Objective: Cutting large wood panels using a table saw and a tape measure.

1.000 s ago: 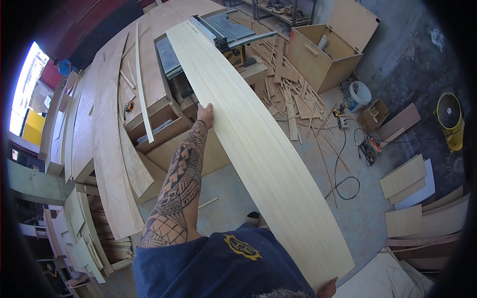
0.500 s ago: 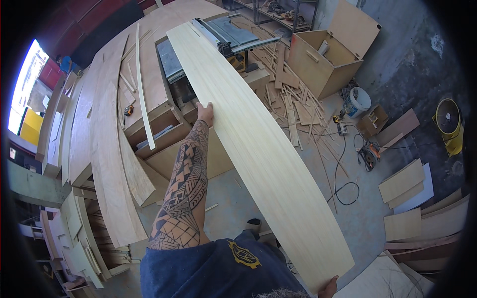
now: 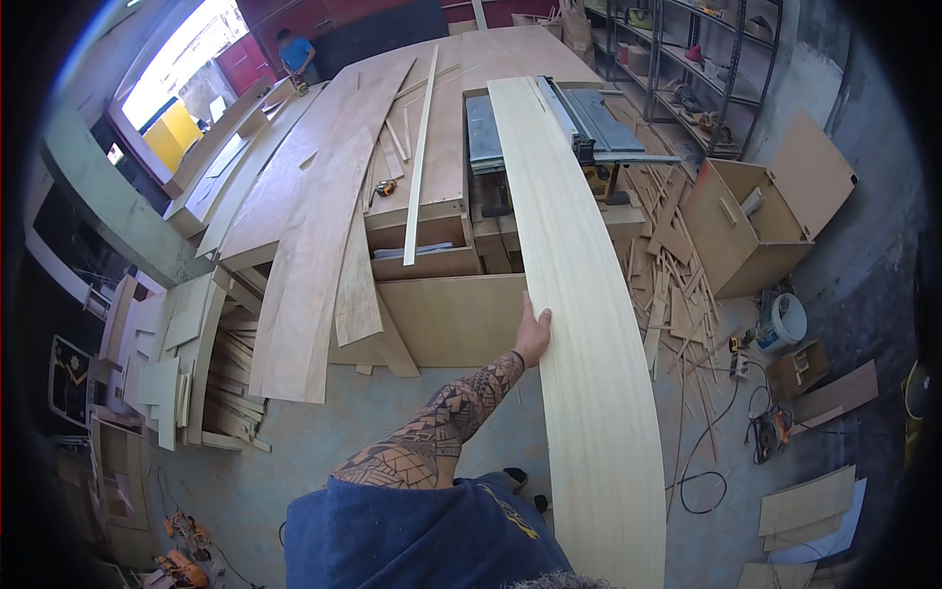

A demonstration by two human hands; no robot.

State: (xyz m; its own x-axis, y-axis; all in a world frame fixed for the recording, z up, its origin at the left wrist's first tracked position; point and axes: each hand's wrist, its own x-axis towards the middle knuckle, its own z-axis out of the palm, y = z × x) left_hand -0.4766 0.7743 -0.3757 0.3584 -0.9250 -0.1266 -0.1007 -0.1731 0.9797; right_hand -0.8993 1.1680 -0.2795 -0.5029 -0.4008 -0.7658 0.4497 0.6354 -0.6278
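Note:
A long, pale wooden board (image 3: 589, 294) stretches from the lower edge of the view up to a table saw (image 3: 589, 118). Its far end lies on the saw's grey top, left of the fence (image 3: 561, 110). My left hand (image 3: 534, 334) grips the board's left edge about midway along, thumb on the upper face and the other fingers partly hidden. The board's near end runs out of the picture, and my right hand does not show.
Left of the saw, a big worktable (image 3: 500, 64) carries long panels (image 3: 314, 245), a narrow strip (image 3: 424, 147) and a tape measure (image 3: 386, 187). Offcuts (image 3: 672, 265) heap beside an open wooden box (image 3: 736, 221). Cords (image 3: 702, 476) cross the floor. A person (image 3: 297, 54) stands far left.
My view has swung left, so the board now points more straight ahead. My left hand sits nearer to me along its edge. My right hand, formerly at the near end, has left the view.

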